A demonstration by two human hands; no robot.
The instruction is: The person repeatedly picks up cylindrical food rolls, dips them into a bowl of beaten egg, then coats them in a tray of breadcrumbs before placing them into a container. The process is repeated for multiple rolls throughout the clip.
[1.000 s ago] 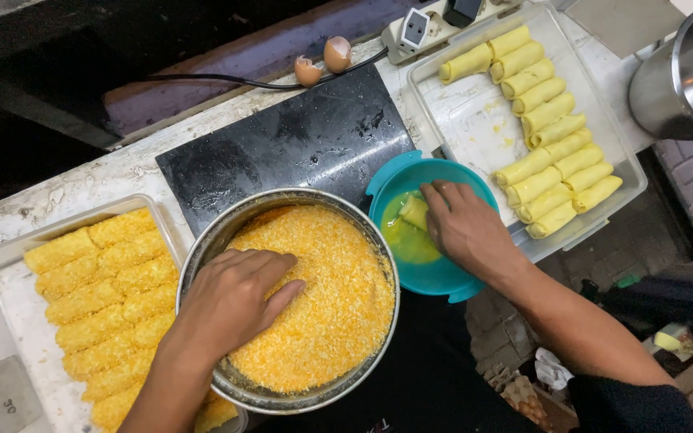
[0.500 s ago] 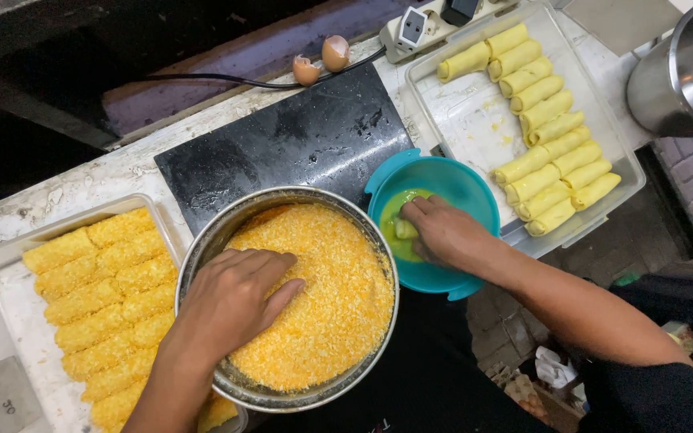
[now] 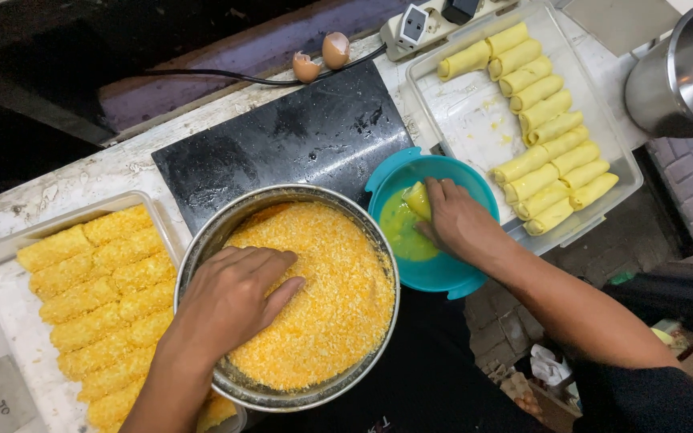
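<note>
Landmark: metal bowl of orange crumbs (image 3: 202, 256) on the worktop
Left hand (image 3: 230, 301): lying flat in the crumbs, grip loose, holding nothing
Right hand (image 3: 459, 224): right of the bowl, fingers closing on a pale roll (image 3: 419, 199) in the teal egg bowl (image 3: 443, 277)
Done: crumbed rolls (image 3: 90, 305) filling the tray left of the bowl
Left: plain rolls (image 3: 547, 120) waiting, far right of the bowl

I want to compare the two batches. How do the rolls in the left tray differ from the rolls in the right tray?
The rolls in the left tray wear a rough orange crumb coat; the rolls in the right tray are smooth and pale yellow. The left rolls pack the tray in close rows; the right rolls line one side, leaving bare tray floor. The left rolls sit beside the crumb bowl, the right ones beside the teal egg bowl. Both batches share the same log shape.
</note>
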